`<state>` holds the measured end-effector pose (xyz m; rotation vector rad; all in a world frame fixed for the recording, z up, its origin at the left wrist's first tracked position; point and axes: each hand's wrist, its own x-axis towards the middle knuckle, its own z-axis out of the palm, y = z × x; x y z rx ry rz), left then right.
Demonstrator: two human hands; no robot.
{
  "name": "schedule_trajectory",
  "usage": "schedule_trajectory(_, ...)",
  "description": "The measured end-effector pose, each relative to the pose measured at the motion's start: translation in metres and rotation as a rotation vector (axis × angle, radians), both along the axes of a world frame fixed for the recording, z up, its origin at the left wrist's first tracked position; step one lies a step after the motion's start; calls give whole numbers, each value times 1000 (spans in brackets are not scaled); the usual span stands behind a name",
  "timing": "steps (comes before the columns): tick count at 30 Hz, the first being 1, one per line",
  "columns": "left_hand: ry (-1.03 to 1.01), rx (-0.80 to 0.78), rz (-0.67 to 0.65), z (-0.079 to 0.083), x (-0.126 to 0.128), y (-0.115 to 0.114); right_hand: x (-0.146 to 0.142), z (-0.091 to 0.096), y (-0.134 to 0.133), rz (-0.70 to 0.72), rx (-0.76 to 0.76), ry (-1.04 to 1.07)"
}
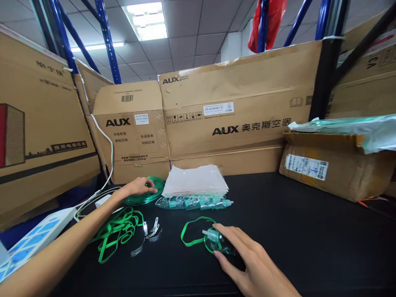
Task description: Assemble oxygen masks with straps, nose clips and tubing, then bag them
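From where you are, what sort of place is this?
Probably a workshop or storeroom: big cardboard panels stand behind a black table, blue metal posts rise above, and coiled green tubing lies on the tabletop.

There is room to slide over the black table [309, 231] at middle right. Green straps [120, 225] get in the way at lower left, big boxes [229, 123] at upper middle.

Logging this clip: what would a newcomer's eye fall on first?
Probably the tangled green straps, at left on the black tabletop. Next, the clear mask with its green loop, front center, at the right hand. Behind the straps, the left hand is over coiled green tubing.
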<state>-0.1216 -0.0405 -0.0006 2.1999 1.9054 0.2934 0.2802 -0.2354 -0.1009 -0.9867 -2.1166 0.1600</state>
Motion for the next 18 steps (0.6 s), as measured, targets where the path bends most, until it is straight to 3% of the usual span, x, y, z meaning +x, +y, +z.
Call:
schedule_trajectory(10,-345,32,160,9,-12,4,-2,3,1,-15,-57,4)
schedule_trajectory(18,-328,27,245,7,-7,9,-1,6,-1,-23,-37,-2)
